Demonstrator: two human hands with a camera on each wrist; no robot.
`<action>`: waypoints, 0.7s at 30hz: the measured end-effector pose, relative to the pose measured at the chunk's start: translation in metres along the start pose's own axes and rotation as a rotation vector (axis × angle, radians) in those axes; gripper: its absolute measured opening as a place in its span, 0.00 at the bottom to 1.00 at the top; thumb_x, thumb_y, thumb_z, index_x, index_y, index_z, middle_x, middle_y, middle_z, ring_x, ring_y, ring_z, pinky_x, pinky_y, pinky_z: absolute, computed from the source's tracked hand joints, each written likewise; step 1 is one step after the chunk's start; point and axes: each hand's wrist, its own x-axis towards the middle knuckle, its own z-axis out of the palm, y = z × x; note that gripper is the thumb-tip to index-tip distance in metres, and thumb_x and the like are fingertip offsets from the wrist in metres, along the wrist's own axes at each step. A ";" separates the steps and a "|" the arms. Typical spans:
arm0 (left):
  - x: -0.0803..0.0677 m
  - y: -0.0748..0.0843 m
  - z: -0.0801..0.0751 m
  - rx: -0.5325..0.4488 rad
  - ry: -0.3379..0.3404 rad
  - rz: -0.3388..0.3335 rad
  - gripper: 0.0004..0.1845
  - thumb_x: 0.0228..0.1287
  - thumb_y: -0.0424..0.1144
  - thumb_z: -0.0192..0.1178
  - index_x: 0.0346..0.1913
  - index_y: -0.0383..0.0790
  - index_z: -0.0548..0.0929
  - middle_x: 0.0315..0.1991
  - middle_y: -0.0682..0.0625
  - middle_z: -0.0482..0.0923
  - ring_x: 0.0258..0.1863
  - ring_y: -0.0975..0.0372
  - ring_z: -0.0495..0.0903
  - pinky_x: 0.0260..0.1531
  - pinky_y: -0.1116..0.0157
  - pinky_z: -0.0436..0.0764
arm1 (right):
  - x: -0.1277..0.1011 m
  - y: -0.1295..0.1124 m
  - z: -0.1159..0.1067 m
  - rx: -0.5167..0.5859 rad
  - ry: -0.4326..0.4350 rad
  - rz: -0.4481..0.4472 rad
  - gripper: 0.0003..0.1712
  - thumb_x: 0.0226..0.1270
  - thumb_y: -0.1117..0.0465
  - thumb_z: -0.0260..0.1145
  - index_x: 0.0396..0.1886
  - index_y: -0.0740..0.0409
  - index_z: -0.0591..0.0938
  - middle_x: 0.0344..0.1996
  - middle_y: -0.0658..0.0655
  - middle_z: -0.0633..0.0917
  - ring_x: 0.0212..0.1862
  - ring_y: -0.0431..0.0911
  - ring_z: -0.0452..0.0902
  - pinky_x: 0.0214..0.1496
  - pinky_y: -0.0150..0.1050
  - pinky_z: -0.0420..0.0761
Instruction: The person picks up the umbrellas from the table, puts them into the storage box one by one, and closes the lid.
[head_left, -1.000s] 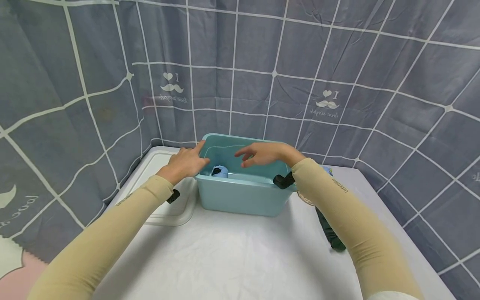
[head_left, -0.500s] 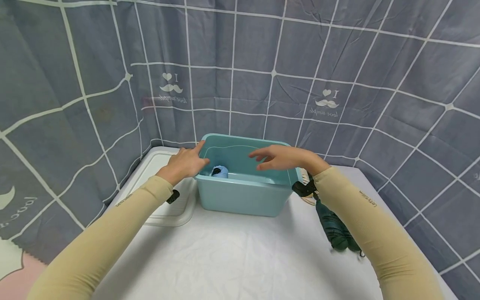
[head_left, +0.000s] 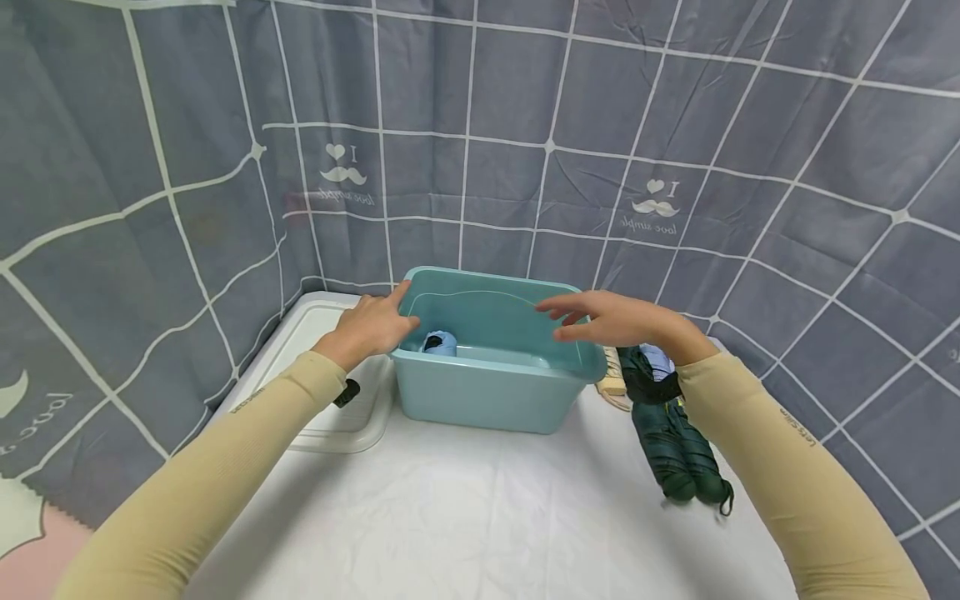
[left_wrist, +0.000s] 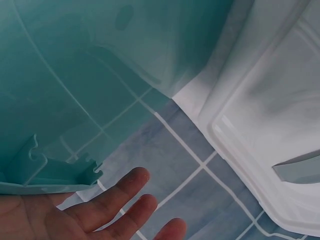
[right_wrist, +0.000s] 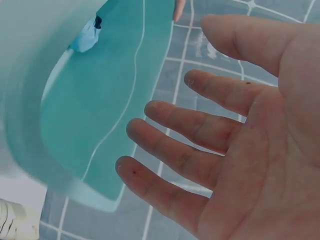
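On the far left of the white table (head_left: 480,517) lies a flat white plastic lid (head_left: 330,417), just beside the box. My head view shows only part of it, but my left wrist view shows its raised edge up close.

My left hand (head_left: 371,327) rests on the left rim of the light blue-green plastic box (head_left: 487,392). In the head view my thumb points along the rim and my fingers go down the outside, so I cannot see them there. My left wrist view shows those fingers (left_wrist: 120,195) lying straight and loose by the box's wall. They curl round nothing.

The box stands in the middle of the table, at the far side, close to the grey cloth wall with white lines (head_left: 525,150). Inside it, at the near left corner, lies a small light blue folded umbrella (head_left: 438,342). My right wrist view shows it too, tiny and far off, at the top of the box's inside.

My right hand (head_left: 611,321) floats over the right rim of the box. It is wide open and holds nothing. My right wrist view shows the palm and all the fingers (right_wrist: 195,125) spread apart, which the head view does not show.

Right of the box, on the table, lies a dark green folded umbrella (head_left: 671,442), partly under my right wrist. Between it and the box lies something pale and ribbed (head_left: 613,379); I cannot tell what it is.
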 end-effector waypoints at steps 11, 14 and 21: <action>0.000 0.000 0.000 0.003 0.010 0.006 0.42 0.73 0.59 0.45 0.83 0.53 0.41 0.73 0.36 0.66 0.72 0.39 0.63 0.42 0.46 0.77 | -0.032 0.022 -0.001 0.033 0.070 0.047 0.33 0.76 0.47 0.60 0.77 0.44 0.67 0.68 0.54 0.77 0.65 0.51 0.75 0.66 0.60 0.71; 0.000 0.000 -0.001 0.001 0.013 0.007 0.42 0.73 0.59 0.45 0.83 0.54 0.41 0.73 0.36 0.66 0.71 0.40 0.64 0.38 0.48 0.76 | -0.042 0.026 -0.003 0.035 0.079 0.073 0.34 0.76 0.48 0.61 0.77 0.47 0.66 0.67 0.57 0.77 0.65 0.54 0.75 0.64 0.61 0.73; 0.000 -0.001 -0.001 0.000 0.011 0.000 0.42 0.73 0.58 0.45 0.83 0.55 0.40 0.73 0.36 0.66 0.71 0.40 0.64 0.39 0.48 0.76 | -0.059 0.043 -0.003 0.002 0.077 0.130 0.34 0.76 0.47 0.60 0.77 0.50 0.66 0.66 0.58 0.78 0.67 0.58 0.73 0.63 0.63 0.72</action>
